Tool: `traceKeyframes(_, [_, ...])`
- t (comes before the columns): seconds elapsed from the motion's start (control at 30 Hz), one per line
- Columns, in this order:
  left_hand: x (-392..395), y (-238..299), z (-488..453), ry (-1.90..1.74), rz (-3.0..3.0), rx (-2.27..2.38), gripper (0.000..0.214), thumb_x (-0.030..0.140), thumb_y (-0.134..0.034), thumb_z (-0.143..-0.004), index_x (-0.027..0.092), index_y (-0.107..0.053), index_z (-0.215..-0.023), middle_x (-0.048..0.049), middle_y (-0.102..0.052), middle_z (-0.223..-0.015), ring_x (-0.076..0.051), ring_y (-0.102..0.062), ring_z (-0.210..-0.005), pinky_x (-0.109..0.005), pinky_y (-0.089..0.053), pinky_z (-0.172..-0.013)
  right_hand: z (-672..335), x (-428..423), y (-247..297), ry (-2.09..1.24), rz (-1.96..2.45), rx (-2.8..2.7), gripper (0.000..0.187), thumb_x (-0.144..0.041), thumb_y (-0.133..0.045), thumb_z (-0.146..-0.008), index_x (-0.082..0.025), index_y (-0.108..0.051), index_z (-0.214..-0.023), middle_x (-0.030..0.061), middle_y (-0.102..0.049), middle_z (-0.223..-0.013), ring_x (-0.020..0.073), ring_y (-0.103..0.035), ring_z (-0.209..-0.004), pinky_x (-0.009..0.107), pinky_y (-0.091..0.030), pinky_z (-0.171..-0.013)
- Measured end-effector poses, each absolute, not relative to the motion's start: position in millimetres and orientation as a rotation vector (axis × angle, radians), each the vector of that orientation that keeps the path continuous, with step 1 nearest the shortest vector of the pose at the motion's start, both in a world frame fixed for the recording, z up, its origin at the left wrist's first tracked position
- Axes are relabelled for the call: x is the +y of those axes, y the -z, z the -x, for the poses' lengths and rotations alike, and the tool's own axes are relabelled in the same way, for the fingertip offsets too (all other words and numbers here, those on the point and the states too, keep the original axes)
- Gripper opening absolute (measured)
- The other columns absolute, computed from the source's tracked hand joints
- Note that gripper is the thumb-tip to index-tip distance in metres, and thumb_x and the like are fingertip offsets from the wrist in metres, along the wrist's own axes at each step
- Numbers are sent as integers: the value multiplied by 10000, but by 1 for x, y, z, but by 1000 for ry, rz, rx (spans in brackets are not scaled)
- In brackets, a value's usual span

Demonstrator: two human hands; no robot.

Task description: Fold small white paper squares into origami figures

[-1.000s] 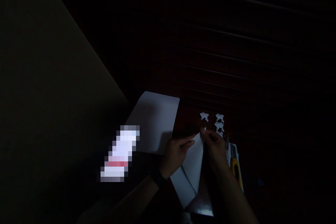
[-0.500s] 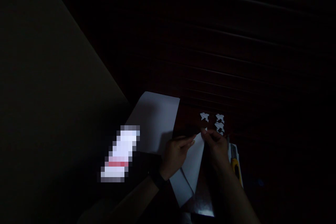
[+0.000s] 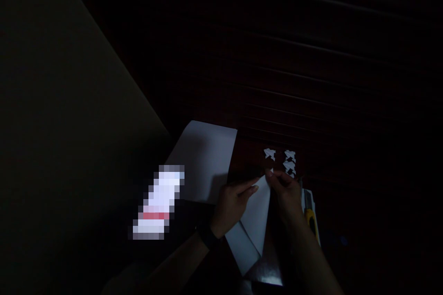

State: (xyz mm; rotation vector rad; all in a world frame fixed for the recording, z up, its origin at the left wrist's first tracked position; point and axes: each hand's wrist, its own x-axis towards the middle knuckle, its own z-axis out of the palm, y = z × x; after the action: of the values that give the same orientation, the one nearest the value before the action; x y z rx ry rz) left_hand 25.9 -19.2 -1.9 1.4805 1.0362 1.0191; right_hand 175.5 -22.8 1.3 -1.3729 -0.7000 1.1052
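A white sheet of paper (image 3: pixel 258 216), folded over diagonally, lies between my hands, its narrow tip pointing away from me. My left hand (image 3: pixel 230 205), with a dark band at the wrist, has its fingers closed at the upper left edge of the sheet. Thumb and fingers of my right hand (image 3: pixel 287 191) pinch the tip of the same sheet. Just beyond my hands sit several small folded paper figures: one paper figure (image 3: pixel 269 153) stands apart, and a column of paper figures (image 3: pixel 290 165) is partly hidden by my right hand.
White paper (image 3: pixel 204 152) lies flat at the upper left. A bright blurred-out rectangle (image 3: pixel 161 193) is left of my left wrist. A yellow box cutter (image 3: pixel 310 222) rests on something white beside my right forearm. The dark table (image 3: pixel 249 156) is dimly lit.
The lower end of the folded sheet has shifted slightly to the right. Both hands stay nearly in place, still holding the paper.
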Motion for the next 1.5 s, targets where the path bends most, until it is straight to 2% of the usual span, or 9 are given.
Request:
traceKeyframes(0.2, [-19,-1,-24,-954,-1410,1041,344,341,-622,-809,246,-641,-1139,-8,-675,-1120,-191,-647,-986,-297,-523,-873,-174,-24,-1,-1135,1361,-756,186,-359,-737,-693,-191,-662,-724,-23,-638,-655,117,-532,-566,229,-402,-531])
traceKeyframes(0.43, [-16,7,-24,-938,-1303,1097,268,367,-643,-785,188,-718,-971,-38,-727,-967,-204,-677,-881,-285,-551,-781,-170,-25,-1,-1062,1470,-862,219,-397,-706,-717,-184,-659,-727,-15,-629,-670,126,-530,-587,232,-403,-540])
traceKeyframes(0.63, [-25,4,-31,-990,-1334,1038,327,323,-581,-841,216,-640,-1144,-25,-657,-1154,-198,-617,-1053,-305,-491,-928,-162,-23,4,-910,1501,-853,242,-418,-670,-747,-178,-651,-768,2,-641,-709,147,-560,-646,248,-425,-593])
traceKeyframes(0.77, [-30,7,-33,-1033,-1309,1018,322,307,-528,-878,225,-617,-1176,-16,-623,-1208,-188,-575,-1120,-314,-436,-1000,-159,-23,1,-863,1515,-927,231,-406,-648,-772,-175,-656,-774,11,-652,-721,155,-571,-686,263,-436,-647])
traceKeyframes(1.03, [-31,14,-34,-998,-1232,1019,367,326,-588,-839,221,-604,-1190,-13,-622,-1212,-198,-579,-1114,-322,-454,-986,-160,-23,-5,-810,1545,-989,232,-401,-645,-775,-171,-661,-749,9,-649,-687,162,-572,-679,265,-434,-646])
traceKeyframes(1.13, [-31,16,-34,-1014,-1198,1040,355,329,-587,-839,213,-618,-1173,-22,-628,-1201,-206,-586,-1104,-338,-452,-988,-160,-23,-5,-910,1505,-972,213,-391,-663,-764,-179,-677,-773,4,-659,-708,157,-578,-681,258,-433,-644])
traceKeyframes(1.33, [-31,16,-33,-1073,-1207,1086,320,319,-595,-831,221,-647,-1132,-28,-652,-1157,-219,-602,-1079,-363,-457,-982,-159,-26,-9,-1292,1327,-738,186,-371,-719,-708,-189,-690,-736,-9,-655,-648,139,-559,-549,243,-411,-513])
traceKeyframes(1.5, [-33,10,-33,-1075,-1247,1083,313,308,-569,-851,238,-636,-1149,-16,-625,-1199,-204,-572,-1127,-345,-427,-1018,-162,-26,-11,-1398,1213,-596,139,-303,-747,-686,-205,-711,-778,6,-693,-691,155,-608,-611,262,-457,-589])
